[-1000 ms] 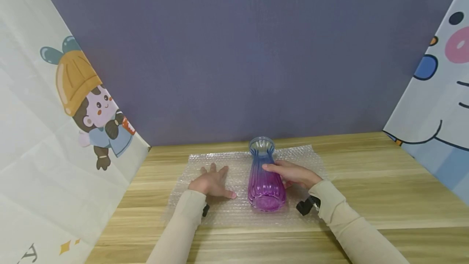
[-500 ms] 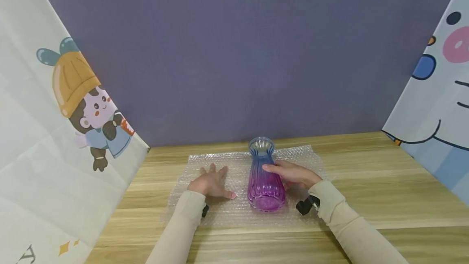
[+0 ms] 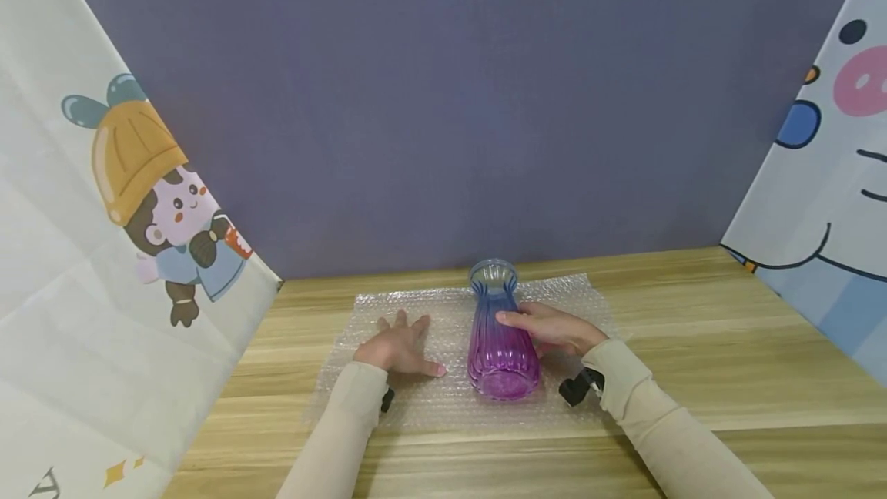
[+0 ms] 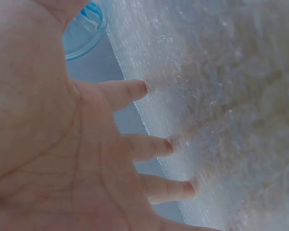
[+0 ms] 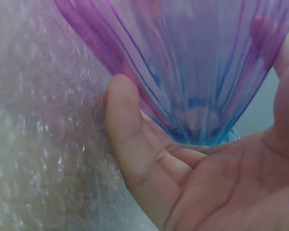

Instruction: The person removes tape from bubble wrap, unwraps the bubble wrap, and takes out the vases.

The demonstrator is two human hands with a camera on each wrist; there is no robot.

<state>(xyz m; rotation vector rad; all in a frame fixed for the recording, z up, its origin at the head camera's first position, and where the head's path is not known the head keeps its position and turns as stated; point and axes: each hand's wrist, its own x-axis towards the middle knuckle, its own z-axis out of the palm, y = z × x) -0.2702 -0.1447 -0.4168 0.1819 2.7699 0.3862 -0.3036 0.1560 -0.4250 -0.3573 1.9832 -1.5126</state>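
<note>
A ribbed glass vase (image 3: 500,341), blue at the neck and purple at the base, lies on its side on a sheet of bubble wrap (image 3: 450,399), its mouth toward the back wall. My right hand (image 3: 557,328) grips it from the right, thumb on top; in the right wrist view, fingers curl round the vase (image 5: 192,62). To the left, my left hand (image 3: 396,349) rests on the bubble wrap with fingers spread. The left wrist view has its fingertips touching the bubble wrap (image 4: 241,96), and the rim of the vase (image 4: 86,36) shows beyond the thumb.
The wood-grain table (image 3: 700,345) extends on both sides of the bubble wrap. A plain dark blue-grey wall (image 3: 443,114) stands at the back. Light panels with cartoon prints, one left (image 3: 55,252) and one right (image 3: 845,214), flank the table.
Both hands and the vase stay where they were. Only the head view has shifted slightly, moving the side panels a little to the left.
</note>
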